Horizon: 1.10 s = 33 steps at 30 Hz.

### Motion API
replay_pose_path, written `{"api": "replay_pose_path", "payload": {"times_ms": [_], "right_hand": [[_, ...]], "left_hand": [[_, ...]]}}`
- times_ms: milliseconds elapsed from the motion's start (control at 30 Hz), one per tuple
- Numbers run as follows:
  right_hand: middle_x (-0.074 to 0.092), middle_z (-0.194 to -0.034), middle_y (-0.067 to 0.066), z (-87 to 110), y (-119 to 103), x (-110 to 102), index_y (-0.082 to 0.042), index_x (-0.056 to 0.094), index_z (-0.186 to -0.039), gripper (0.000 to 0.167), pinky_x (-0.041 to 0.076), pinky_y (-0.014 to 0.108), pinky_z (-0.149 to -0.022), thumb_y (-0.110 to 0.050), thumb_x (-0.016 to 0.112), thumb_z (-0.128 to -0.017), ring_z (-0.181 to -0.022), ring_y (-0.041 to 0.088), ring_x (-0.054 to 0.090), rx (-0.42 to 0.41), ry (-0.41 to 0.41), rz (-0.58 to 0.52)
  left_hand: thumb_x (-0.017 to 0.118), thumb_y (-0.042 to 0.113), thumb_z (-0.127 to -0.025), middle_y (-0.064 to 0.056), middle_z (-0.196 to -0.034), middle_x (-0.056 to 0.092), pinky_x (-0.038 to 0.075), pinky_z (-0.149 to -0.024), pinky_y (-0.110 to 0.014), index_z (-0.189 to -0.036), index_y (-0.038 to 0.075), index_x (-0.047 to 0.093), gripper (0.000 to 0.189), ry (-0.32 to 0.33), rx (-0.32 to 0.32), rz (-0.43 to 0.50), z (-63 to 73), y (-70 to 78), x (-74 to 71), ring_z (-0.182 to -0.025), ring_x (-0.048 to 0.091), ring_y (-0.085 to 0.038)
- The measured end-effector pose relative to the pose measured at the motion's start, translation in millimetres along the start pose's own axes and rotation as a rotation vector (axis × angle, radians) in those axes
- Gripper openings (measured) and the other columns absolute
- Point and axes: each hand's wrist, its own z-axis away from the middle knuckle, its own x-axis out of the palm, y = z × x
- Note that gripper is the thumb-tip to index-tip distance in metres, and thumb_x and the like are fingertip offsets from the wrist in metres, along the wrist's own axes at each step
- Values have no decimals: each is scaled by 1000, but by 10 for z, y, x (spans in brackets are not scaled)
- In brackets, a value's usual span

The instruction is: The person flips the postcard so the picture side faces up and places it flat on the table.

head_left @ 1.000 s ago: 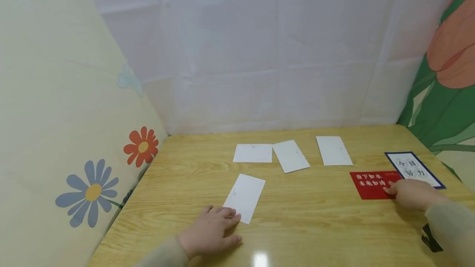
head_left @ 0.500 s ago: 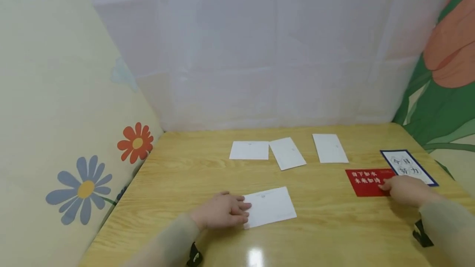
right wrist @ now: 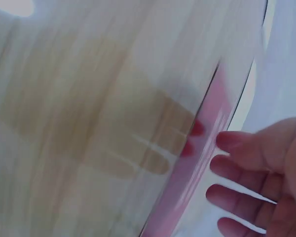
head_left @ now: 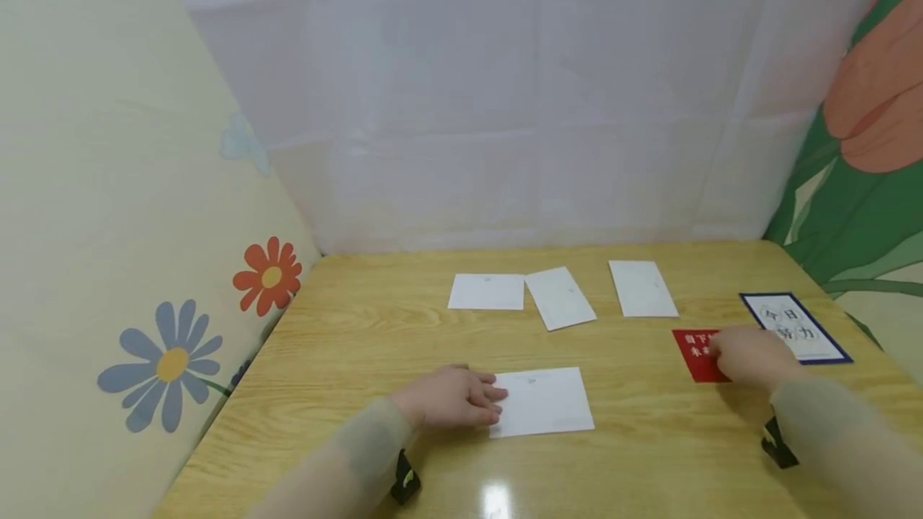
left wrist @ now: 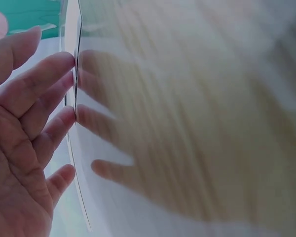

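My left hand (head_left: pixel 450 397) rests its extended fingertips on the left edge of a blank-looking white card (head_left: pixel 550 402) lying sideways near the middle of the table. In the left wrist view those fingers (left wrist: pixel 48 95) meet the edge of the card. Over a red card (head_left: pixel 694 357) with white writing is my right hand (head_left: pixel 753 355), which hides the card's right part. The right wrist view has its fingers (right wrist: pixel 239 170) loosely extended beside the red card (right wrist: pixel 197 163), pinching nothing. Just to the right lies a white card with a blue border (head_left: pixel 822 351) and dark characters.
Along the back of the wood-grain table (head_left: pixel 346 327) lie a sideways white card (head_left: pixel 486 292), a slanted white card (head_left: pixel 561 299) touching or nearly touching it, and a white card (head_left: pixel 643 289) farther right. A pale cloth (head_left: pixel 461 118) hangs behind the table.
The white card under my left hand has turned from a steep slant to lying sideways and shifted right with that hand. My right hand has moved left, covering more of the red card.
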Motion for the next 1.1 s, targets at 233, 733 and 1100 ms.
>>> {"api": "replay_pose_path", "payload": {"times_ms": [233,733,1100], "right_hand": [[65,-100,1,-139,-675,242,-12,67,-103,19,48,48,-84,-18,71,-86,-92,21,59,-121,-12,-202],[58,-100,-2,-415,-1443,408,-16,63,-100,37,44,42,-90,-23,85,-71,-95,17,54,-205,-69,-359],[53,-87,0,-514,-1528,394,-13,60,-92,35,43,38,-77,-18,86,-70,-81,18,49,-210,-99,-303]], "left_hand": [[56,45,-94,16,-133,54,17,-113,-48,-112,26,72,31,4,-9,7,3,43,-2,-136,37,-13],[62,40,-92,17,-129,57,18,-113,-48,-108,25,74,26,16,-47,70,-7,39,-4,-135,38,-12],[63,38,-91,14,-127,60,28,-110,-41,-106,23,75,24,48,-80,198,-31,15,25,-133,42,-15]]}}
